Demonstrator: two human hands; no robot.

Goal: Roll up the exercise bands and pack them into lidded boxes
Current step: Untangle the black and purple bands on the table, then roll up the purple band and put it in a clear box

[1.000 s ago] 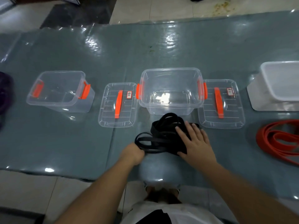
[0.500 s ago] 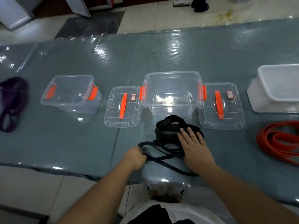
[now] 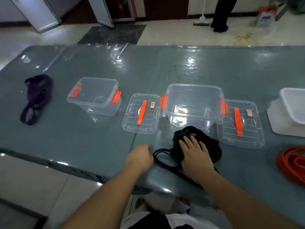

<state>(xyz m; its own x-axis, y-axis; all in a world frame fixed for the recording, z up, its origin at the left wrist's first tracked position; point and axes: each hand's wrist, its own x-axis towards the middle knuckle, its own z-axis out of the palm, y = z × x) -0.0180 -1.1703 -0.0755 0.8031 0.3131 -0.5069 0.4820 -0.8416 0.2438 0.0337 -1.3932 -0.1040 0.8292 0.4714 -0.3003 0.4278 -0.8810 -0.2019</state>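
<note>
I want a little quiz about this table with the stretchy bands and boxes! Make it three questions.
1. True or false: the purple band is inside a box.
2. Which hand lies flat on the black band: A left, B right?
3. Fill in: the two clear lids lie ____ the clear boxes, not on them.

Key: 1 false; 2 B; 3 beside.
</note>
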